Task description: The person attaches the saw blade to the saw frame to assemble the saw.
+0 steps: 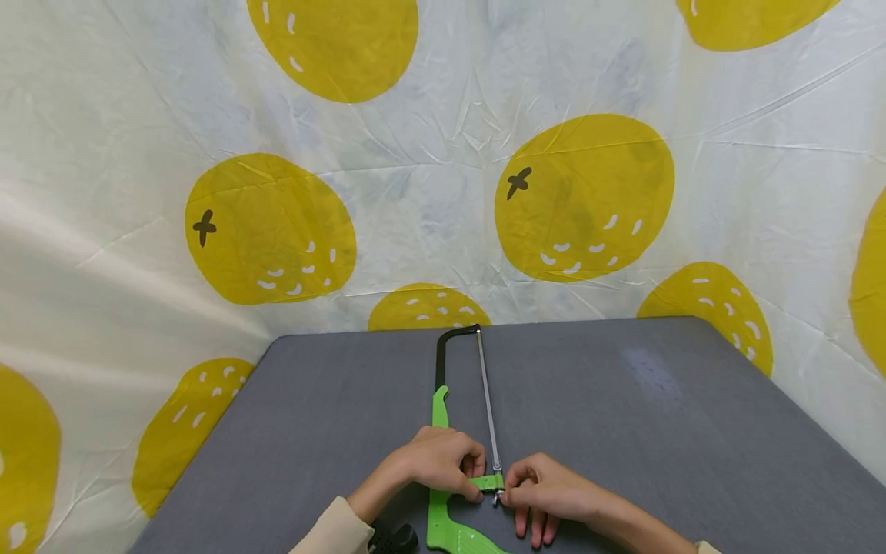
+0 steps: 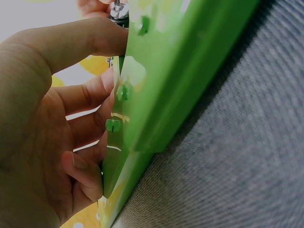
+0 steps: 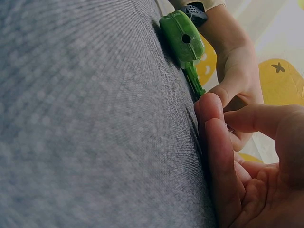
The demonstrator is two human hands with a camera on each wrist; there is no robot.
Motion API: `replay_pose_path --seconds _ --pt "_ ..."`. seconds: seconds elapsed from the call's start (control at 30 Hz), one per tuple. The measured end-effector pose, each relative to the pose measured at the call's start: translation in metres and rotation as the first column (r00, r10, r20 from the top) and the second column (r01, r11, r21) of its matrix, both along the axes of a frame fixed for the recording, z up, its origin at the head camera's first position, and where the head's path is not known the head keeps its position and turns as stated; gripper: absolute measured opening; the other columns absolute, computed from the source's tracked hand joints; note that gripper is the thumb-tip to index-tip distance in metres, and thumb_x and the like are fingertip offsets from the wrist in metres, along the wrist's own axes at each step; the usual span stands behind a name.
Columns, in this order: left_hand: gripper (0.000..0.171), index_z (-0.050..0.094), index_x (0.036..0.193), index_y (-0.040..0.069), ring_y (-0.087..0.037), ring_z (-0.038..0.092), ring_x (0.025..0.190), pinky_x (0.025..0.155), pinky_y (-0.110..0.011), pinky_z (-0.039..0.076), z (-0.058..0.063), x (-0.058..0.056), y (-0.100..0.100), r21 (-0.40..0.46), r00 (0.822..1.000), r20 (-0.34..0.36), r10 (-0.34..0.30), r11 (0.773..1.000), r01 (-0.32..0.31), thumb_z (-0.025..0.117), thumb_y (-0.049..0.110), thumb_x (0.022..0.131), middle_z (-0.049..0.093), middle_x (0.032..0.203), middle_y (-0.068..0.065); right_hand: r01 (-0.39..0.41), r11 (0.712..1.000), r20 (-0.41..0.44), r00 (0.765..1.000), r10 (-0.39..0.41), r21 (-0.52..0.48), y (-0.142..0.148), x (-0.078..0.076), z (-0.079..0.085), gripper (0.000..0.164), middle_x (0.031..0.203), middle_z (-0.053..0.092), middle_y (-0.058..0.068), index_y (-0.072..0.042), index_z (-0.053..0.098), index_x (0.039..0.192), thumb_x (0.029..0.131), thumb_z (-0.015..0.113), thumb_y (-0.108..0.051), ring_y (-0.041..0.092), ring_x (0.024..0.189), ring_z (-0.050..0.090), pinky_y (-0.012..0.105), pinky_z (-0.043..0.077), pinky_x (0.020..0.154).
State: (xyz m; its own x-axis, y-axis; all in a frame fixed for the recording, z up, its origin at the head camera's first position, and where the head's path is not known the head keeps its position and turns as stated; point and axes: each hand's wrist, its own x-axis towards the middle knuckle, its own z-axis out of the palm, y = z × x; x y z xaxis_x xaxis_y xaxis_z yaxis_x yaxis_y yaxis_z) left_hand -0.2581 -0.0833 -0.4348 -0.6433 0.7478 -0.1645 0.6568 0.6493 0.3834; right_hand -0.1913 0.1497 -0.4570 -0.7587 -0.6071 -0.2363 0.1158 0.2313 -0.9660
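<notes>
A hacksaw [image 1: 440, 415] with a green handle and a black front frame lies on the grey table, its blade [image 1: 487, 400] along the right side. My left hand [image 1: 445, 460] grips the green frame near the blade's lower end, thumb and fingers on either side of it. At that end sits a silver wing nut [image 1: 497, 498], which the thumb and forefinger of my right hand [image 1: 554, 491] pinch. In the left wrist view, the green frame [image 2: 166, 80] fills the middle and the metal nut [image 2: 118, 12] shows at the top. My right fingers hide the nut in the right wrist view.
The grey table [image 1: 609, 400] spreads out around the saw. A white curtain [image 1: 429, 215] with yellow fruit prints hangs behind it and along its sides. A black strapped device [image 1: 393, 540] sits at my left wrist, close to the saw handle.
</notes>
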Motion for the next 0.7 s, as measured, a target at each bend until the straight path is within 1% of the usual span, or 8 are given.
replay_pose_path --seconds 0.53,0.7 --pt "0.022 0.063 0.078 0.034 0.0 0.05 0.057 0.054 -0.024 0.04 0.0025 -0.001 -0.0003 -0.003 1.0 0.029 0.008 1.0 -0.007 0.084 0.042 0.081 0.056 0.067 0.02 0.021 0.999 -0.001 1.0 -0.021 0.028 -0.0013 -0.0002 0.0032 0.016 0.064 0.069 0.004 0.0 0.067 0.093 0.095 0.06 -0.014 0.004 0.043 0.062 0.02 0.047 0.039" --pt "0.022 0.063 0.078 0.034 0.0 0.05 0.056 0.055 -0.024 0.04 0.0021 -0.0011 -0.0005 0.002 0.999 0.033 0.007 1.0 -0.007 0.084 0.042 0.08 0.056 0.067 0.02 0.025 0.999 -0.015 1.0 -0.025 0.028 -0.0012 -0.0001 0.0024 0.017 0.065 0.07 0.005 0.001 0.067 0.094 0.094 0.057 -0.013 0.005 0.043 0.062 0.02 0.047 0.039"
